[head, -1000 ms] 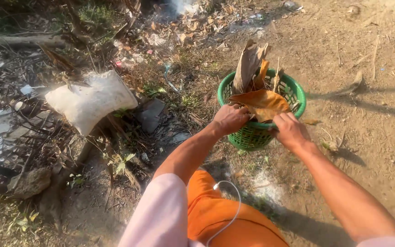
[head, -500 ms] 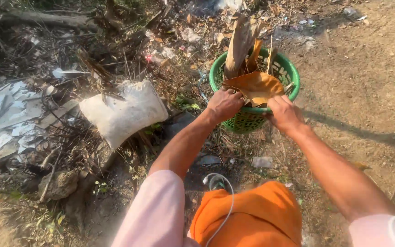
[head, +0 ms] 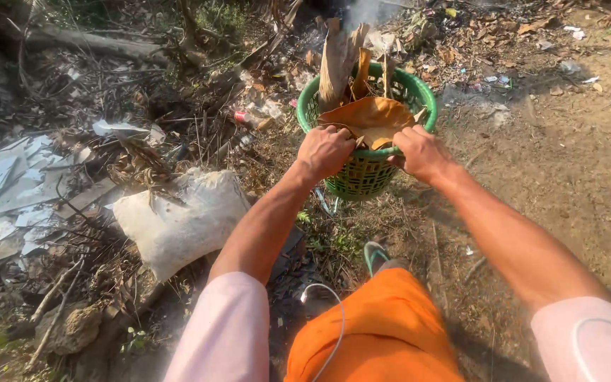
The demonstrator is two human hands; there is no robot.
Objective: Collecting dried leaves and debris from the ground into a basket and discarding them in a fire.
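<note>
A round green plastic basket point(head: 362, 177) full of large dry brown leaves point(head: 368, 117) hangs in front of me, off the ground. My left hand point(head: 325, 150) grips its near rim on the left side. My right hand point(head: 419, 151) grips the near rim on the right side. Tall curled leaves stick up from the far side of the basket. My orange-clad leg and a green sandal point(head: 375, 256) show below the basket.
A white filled sack point(head: 178, 219) lies on the ground at my left among dry sticks and pale scrap sheets point(head: 8, 184). Litter and a wisp of smoke point(head: 369, 10) lie beyond the basket. Bare dirt point(head: 574, 163) spreads to the right.
I have walked forward carrying the basket toward the litter pile. The white sack has slid from ahead-left to beside my left arm. Both hands keep their grip on the rim.
</note>
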